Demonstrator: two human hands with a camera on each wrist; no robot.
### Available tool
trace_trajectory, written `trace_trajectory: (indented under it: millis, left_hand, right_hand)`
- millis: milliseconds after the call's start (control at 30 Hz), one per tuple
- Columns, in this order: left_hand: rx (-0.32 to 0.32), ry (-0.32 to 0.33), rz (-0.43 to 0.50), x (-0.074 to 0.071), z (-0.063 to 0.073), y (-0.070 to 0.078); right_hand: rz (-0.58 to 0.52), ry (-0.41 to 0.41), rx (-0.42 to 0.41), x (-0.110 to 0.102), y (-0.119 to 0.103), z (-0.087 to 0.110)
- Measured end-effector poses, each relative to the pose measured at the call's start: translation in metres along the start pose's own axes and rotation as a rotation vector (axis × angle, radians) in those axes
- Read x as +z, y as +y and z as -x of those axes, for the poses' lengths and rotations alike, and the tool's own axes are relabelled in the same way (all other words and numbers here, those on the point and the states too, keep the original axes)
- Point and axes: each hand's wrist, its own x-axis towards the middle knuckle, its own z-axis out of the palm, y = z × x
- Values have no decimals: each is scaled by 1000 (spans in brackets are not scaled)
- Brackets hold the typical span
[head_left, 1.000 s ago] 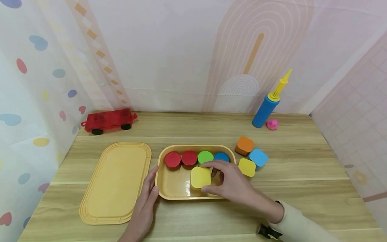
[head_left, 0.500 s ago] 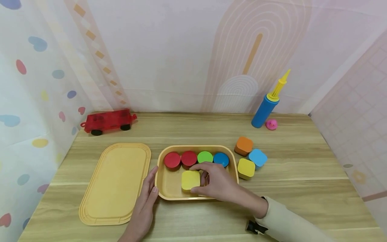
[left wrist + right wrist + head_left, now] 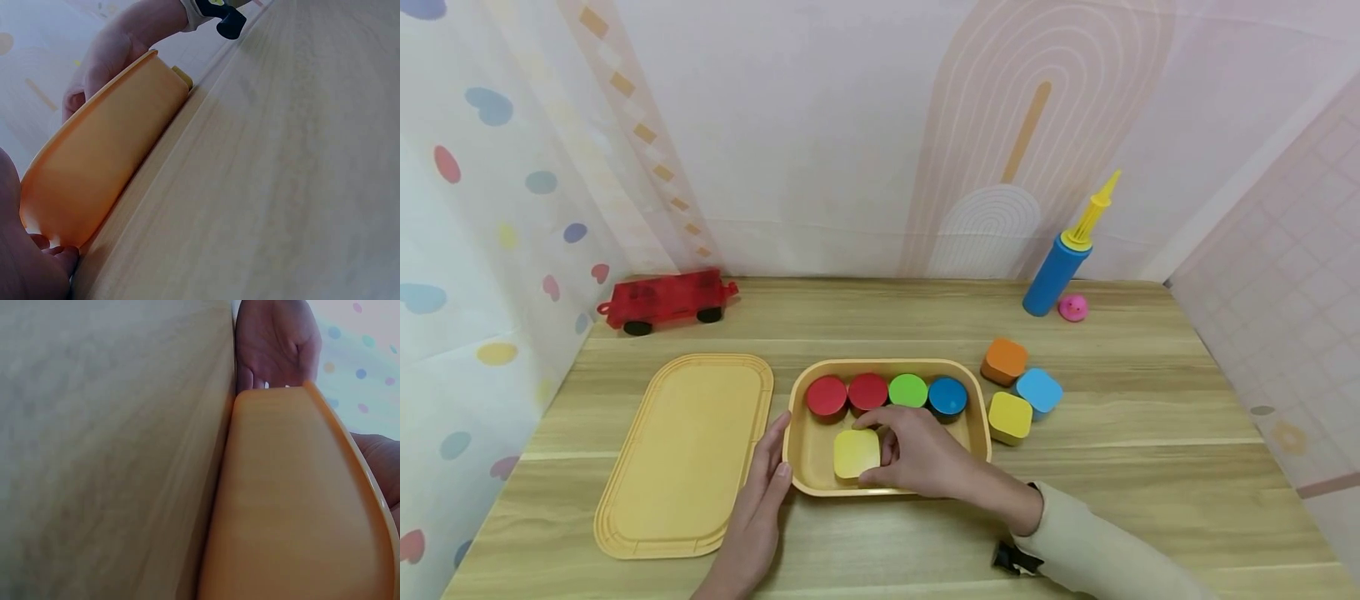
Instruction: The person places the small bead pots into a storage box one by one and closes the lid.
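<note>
An orange-yellow plastic tray (image 3: pixel 797 467) lies on the table, with two red round blocks (image 3: pixel 847 395), a green one (image 3: pixel 908 390) and a blue one (image 3: pixel 947 397) in a row along its far side. My right hand (image 3: pixel 921 454) reaches over the near side and pinches a yellow rounded-square block (image 3: pixel 856 454) between thumb and fingers, low inside the tray at front left. Against the tray's left end rests my left hand (image 3: pixel 760 500), its fingers extended. In the left wrist view, the left fingertips (image 3: pixel 65 253) touch the tray's outer wall (image 3: pixel 106 156).
Left of the tray lies a matching flat lid (image 3: pixel 688 458). Orange (image 3: pixel 1004 360), light blue (image 3: pixel 1040 392) and yellow (image 3: pixel 1010 417) rounded-square blocks stand just right of it. Farther back are a red toy car base (image 3: pixel 670 300), a blue pump (image 3: pixel 1052 275) and a pink duck (image 3: pixel 1073 307).
My right hand has moved left and slightly toward me inside the tray, carrying the yellow block from below the green one to the front left. The left hand has stayed in place.
</note>
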Motion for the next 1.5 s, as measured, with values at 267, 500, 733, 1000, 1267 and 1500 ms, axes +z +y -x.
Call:
trace_trajectory:
  millis: [267,500,733,1000,1267,1500]
  left_hand:
    - [-8,-1,-6,0,0,-1]
    - [-33,-9,-3,-1,-1,0]
    - [-38,-7,-6,0,0,0]
    - [-34,-5,-7,0,0,0]
    - [-52,-7,-13,0,-1,1]
    - [-38,-4,-17,0,0,0]
  right_hand:
    - [-20,-20,-15,5,-3,-3]
    - [-18,-70,-62,9,-4,-8]
    - [-34,-115,-80,11,-6,-10]
    - [-103,-128,-54,11,-5,-11]
    - [-107,-131,-41,9,-6,-11]
    - [-98,-113,-41,9,-8,-9]
